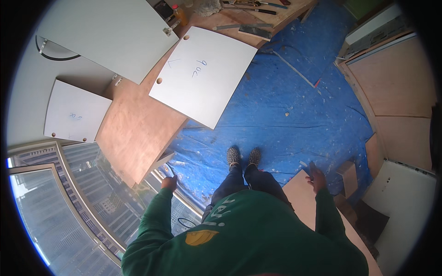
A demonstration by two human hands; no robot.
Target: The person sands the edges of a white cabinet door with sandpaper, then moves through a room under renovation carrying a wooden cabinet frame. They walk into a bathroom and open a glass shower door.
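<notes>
My left hand hangs at my side, its fingers curled in and nothing showing in them. It is nearest to the near end of a plywood worktop. My right hand is closed on a dark, thin, flat object whose kind I cannot make out. That hand is above a pale board beside my leg. Ahead, a white cabinet door with two round hinge holes and handwritten marks lies across the worktop, one corner overhanging its edge.
A smaller white door leans at the left wall below an open cabinet door with hinges. Tools and an orange bottle are on the far worktop. Blue sheeting covers the floor. Board offcuts stand at right; a window is at left.
</notes>
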